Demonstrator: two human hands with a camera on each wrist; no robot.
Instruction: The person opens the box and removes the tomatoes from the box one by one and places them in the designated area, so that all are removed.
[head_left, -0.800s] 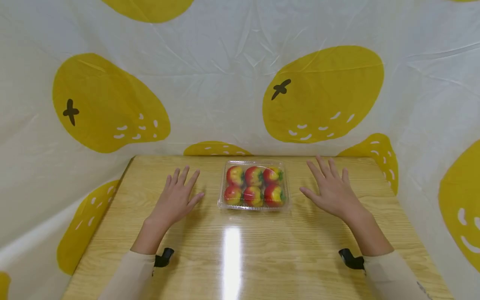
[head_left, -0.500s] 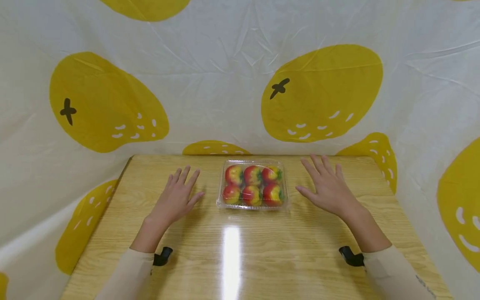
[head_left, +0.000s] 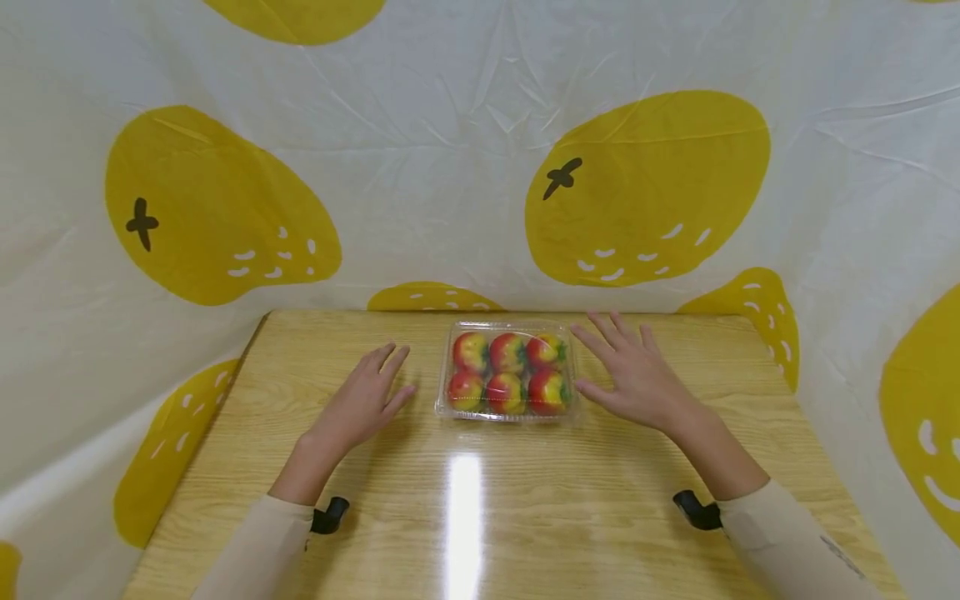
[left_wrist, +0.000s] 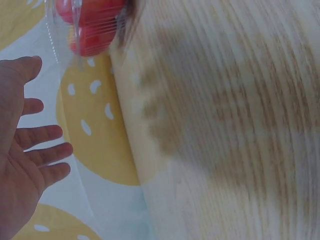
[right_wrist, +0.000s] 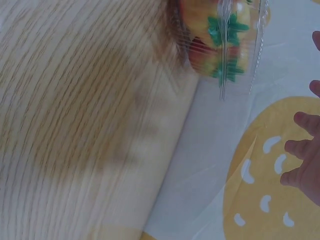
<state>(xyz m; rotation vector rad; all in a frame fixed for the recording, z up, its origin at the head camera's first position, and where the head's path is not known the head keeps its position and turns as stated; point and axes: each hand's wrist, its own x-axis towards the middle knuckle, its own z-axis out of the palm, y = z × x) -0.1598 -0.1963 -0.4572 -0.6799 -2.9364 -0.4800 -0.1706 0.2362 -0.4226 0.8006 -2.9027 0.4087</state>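
A clear plastic clamshell box (head_left: 480, 414) lies on the table near its far edge, lid down. Inside are several red and yellow fruits (head_left: 507, 392) in two rows, with green leafy bits that show clearly in the right wrist view. My left hand (head_left: 360, 404) hovers to the left of the box, fingers extended and apart from it. On the other side my right hand (head_left: 637, 379) has its fingers spread, thumb and fingertips right at the box's right edge. Neither hand holds anything.
The wooden table (head_left: 555, 508) carries a bright light reflection in front of the box. A white cloth with yellow fruit prints (head_left: 442, 192) hangs behind the table and along both sides. A black wrist mount (head_left: 697, 510) sticks out from each sleeve.
My right hand has moved left, up to the box's right side. The left hand has shifted slightly toward the box, its fingers a little more bent. The box stays in place.
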